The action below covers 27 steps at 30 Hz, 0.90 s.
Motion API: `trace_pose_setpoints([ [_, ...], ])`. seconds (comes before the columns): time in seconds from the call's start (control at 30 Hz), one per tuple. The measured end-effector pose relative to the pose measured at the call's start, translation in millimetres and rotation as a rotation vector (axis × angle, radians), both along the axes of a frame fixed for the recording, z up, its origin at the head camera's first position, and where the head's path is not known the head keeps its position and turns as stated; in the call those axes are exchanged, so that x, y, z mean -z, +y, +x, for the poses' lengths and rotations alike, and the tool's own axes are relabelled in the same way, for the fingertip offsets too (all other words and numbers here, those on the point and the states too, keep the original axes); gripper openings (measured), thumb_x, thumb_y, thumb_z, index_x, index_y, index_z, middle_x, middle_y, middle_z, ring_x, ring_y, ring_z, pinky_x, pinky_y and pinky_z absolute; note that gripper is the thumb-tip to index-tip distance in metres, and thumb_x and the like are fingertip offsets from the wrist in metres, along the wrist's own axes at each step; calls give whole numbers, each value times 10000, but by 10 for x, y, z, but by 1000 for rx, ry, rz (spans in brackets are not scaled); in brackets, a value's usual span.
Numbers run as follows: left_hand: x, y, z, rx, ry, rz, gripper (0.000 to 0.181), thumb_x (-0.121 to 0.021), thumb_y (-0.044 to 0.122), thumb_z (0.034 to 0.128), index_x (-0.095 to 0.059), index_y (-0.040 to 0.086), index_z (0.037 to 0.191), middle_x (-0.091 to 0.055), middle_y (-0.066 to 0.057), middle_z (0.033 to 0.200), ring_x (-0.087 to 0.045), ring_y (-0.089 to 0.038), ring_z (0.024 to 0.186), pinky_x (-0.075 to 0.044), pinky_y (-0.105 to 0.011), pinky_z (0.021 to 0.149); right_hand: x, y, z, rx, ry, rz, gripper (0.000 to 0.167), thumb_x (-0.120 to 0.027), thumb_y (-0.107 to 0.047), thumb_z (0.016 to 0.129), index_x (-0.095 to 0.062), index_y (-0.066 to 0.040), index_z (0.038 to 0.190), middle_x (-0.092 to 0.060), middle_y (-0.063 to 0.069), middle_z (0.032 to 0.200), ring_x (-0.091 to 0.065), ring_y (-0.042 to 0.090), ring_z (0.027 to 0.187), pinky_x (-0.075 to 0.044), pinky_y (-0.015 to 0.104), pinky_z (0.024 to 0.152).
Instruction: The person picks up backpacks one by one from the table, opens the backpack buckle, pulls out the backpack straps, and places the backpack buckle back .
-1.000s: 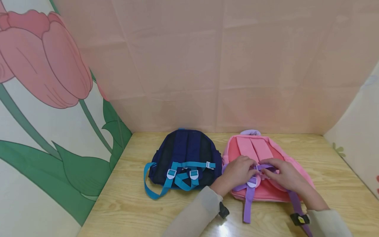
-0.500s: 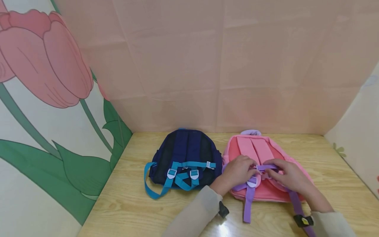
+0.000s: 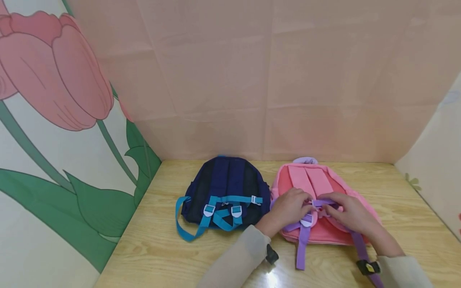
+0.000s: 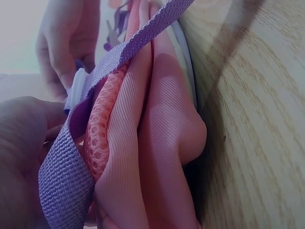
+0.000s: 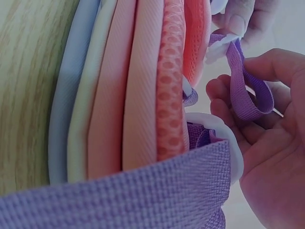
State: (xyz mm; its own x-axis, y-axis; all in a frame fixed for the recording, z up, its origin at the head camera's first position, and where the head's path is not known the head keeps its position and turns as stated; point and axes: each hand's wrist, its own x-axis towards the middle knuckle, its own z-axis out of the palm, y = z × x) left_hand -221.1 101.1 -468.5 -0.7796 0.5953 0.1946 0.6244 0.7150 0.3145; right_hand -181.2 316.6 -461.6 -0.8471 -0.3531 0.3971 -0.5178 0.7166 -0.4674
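Note:
A pink backpack [image 3: 336, 234] lies on the table with its strap side up. My left hand [image 3: 289, 208] pinches a small white buckle [image 5: 221, 50] on the pack's purple chest strap. Facing it, my right hand [image 3: 351, 214] holds the strap beside that buckle, where the right wrist view has the purple strap [image 5: 237, 78] bent into a loop between the fingers. A white strap adjuster [image 3: 306, 221] sits just below my left fingertips. In the left wrist view, purple webbing [image 4: 66, 176] crosses in front of my left hand and hides part of it.
A navy backpack [image 3: 227, 176] with turquoise straps [image 3: 201, 232] and white buckles lies close to the pink one's left. Purple strap ends [image 3: 301, 250] hang toward the front of the wooden table [image 3: 144, 248]. Behind stands a pinkish cloth backdrop [image 3: 252, 80].
My right hand has shifted slightly to the right, drawing the purple strap a little straighter. The left hand keeps its place at the buckle, and both backpacks stay put.

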Motion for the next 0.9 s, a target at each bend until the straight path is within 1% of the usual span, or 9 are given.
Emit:
trace_pose_setpoints([
  [0.13, 0, 0, -1, 1, -2, 0, 250, -652, 454, 975, -696, 323, 1183, -594, 199, 989, -500, 41, 934, -427, -102, 839, 9, 4, -5, 6, 17, 9, 285, -776, -15, 852, -725, -98, 1119, -707, 2, 979, -494, -14, 715, -416, 214, 557],
  [0.37, -5, -7, 9, 4, -6, -1, 277, -650, 468, 971, -690, 322, 1202, -591, 196, 988, -499, 45, 922, -427, -97, 834, 5, -9, 3, 16, 60, 18, 354, -755, 24, 835, -712, -98, 1164, -694, 53, 1071, -509, 11, 778, -433, 226, 599],
  [0.5, -2, -8, 12, 1, -5, 2, 266, -647, 471, 972, -691, 327, 1190, -583, 197, 974, -497, 45, 910, -425, -100, 822, -7, -26, 10, 1, 74, -17, 393, -728, 91, 790, -706, -132, 1114, -665, -2, 1005, -498, 13, 761, -418, 222, 594],
  [0.63, 10, -2, 4, -4, -5, 5, 253, -649, 466, 973, -693, 331, 1182, -582, 199, 971, -497, 47, 905, -428, -103, 819, -29, -35, 19, -18, 73, -23, 418, -711, 118, 746, -705, -125, 1086, -622, -52, 934, -475, 5, 746, -401, 218, 599],
  [0.73, 16, 3, -5, -6, -2, 5, 257, -649, 467, 972, -694, 334, 1188, -586, 201, 974, -497, 50, 904, -429, -102, 816, -52, -32, 32, -9, 43, -12, 370, -719, 78, 758, -710, -112, 1075, -620, -63, 904, -473, 4, 740, -397, 227, 597],
  [0.8, 17, 4, -6, -7, -5, 8, 263, -654, 466, 969, -696, 334, 1193, -589, 200, 974, -497, 48, 902, -431, -104, 811, -74, -27, 42, 10, 8, 6, 289, -735, 17, 795, -708, -123, 1047, -620, -74, 878, -477, 3, 735, -405, 233, 599],
  [0.9, 14, 5, -4, -12, -13, 13, 270, -654, 465, 969, -694, 338, 1204, -592, 200, 975, -499, 46, 899, -433, -105, 807, -105, -18, 50, 62, -38, 61, 141, -751, -113, 864, -711, -162, 991, -617, -112, 822, -492, -8, 712, -431, 238, 605],
])
